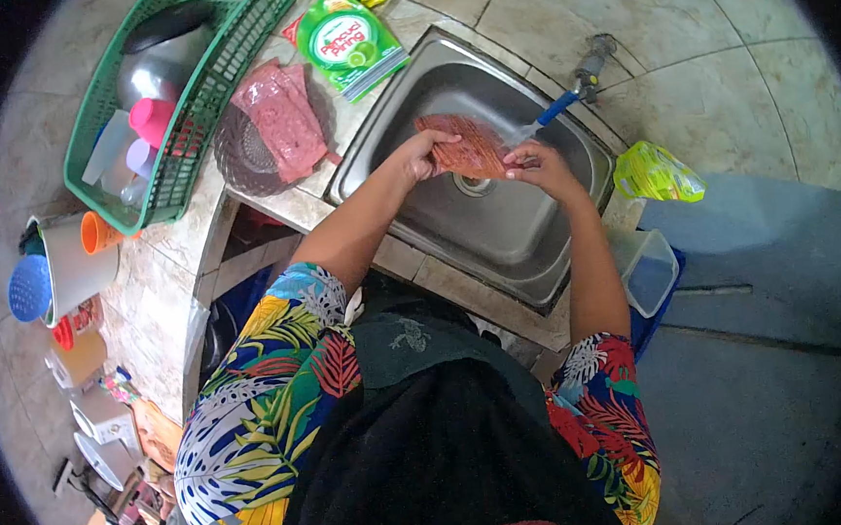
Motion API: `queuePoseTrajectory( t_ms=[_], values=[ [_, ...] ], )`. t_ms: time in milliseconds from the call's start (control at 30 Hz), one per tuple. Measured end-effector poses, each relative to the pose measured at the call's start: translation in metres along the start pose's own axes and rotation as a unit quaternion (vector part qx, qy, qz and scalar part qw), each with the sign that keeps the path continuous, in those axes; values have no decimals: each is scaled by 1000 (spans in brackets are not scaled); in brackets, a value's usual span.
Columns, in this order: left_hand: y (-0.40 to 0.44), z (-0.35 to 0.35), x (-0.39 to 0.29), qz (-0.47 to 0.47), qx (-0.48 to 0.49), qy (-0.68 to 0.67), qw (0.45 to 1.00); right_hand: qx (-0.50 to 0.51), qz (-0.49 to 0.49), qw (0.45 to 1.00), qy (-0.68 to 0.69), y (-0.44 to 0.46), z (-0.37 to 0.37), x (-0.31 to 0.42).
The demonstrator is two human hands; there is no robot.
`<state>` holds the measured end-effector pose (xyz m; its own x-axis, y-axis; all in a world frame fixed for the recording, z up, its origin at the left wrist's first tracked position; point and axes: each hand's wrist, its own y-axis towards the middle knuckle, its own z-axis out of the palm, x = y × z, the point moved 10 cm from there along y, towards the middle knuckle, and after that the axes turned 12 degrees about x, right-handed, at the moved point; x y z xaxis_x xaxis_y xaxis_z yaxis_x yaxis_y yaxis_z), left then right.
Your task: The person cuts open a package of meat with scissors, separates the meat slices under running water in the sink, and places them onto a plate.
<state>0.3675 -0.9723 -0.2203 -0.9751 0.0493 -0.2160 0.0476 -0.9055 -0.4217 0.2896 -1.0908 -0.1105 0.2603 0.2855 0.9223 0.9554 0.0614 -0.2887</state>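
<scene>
A reddish-brown, flat, textured piece (471, 147) is stretched between both hands over the metal sink (525, 226). My left hand (425, 155) grips its left end, fingers closed round the edge. At its right end, my right hand (534, 164) pinches the other edge. The blue tap hose (556, 109) points at the piece from the upper right, with water seeming to run onto it. Left of the sink, a pink folded piece in clear plastic (284, 121) lies across a round patterned bowl (245, 150).
A green basket (191, 113) of dishes stands at the upper left. A green soap pouch (347, 45) lies behind the sink's left corner. Right of the sink are a yellow-green packet (656, 173) and a clear plastic container (647, 271). A bucket (79, 262) is far left.
</scene>
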Motion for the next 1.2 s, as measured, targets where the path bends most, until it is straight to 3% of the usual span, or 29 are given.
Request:
queuePoseTrajectory(
  t_ms=[167, 300, 400, 467, 567, 767, 1000, 1067, 1200],
  values=[
    [8, 12, 2, -18, 14, -9, 1000, -20, -39, 999, 32, -2, -15, -7],
    [10, 11, 4, -18, 4, -9, 1000, 0, -10, 1000, 5, -2, -16, -15],
    [9, 9, 4, -12, 4, -13, 1000, -58, -4, 997, -48, -2, -19, -9],
    [11, 10, 3, -5, 21, -20, 1000, -76, -29, 983, -163, -5, -17, 24],
    [22, 11, 8, -20, 54, -74, 996, -87, -34, 980, -176, -5, -24, 23],
    [39, 6, 3, -2, 6, -86, 996, -157, 4, 970, -184, 5, -56, -6],
    [43, -8, -2, 14, 5, -81, 997, -135, 15, 972, -190, 6, -58, 10],
    [40, -5, -1, 7, 11, -93, 996, -146, -33, 966, -210, 8, -57, 15],
    [33, -11, 0, 10, -22, -119, 993, -133, -32, 956, -258, 9, -55, 12]
  ],
)
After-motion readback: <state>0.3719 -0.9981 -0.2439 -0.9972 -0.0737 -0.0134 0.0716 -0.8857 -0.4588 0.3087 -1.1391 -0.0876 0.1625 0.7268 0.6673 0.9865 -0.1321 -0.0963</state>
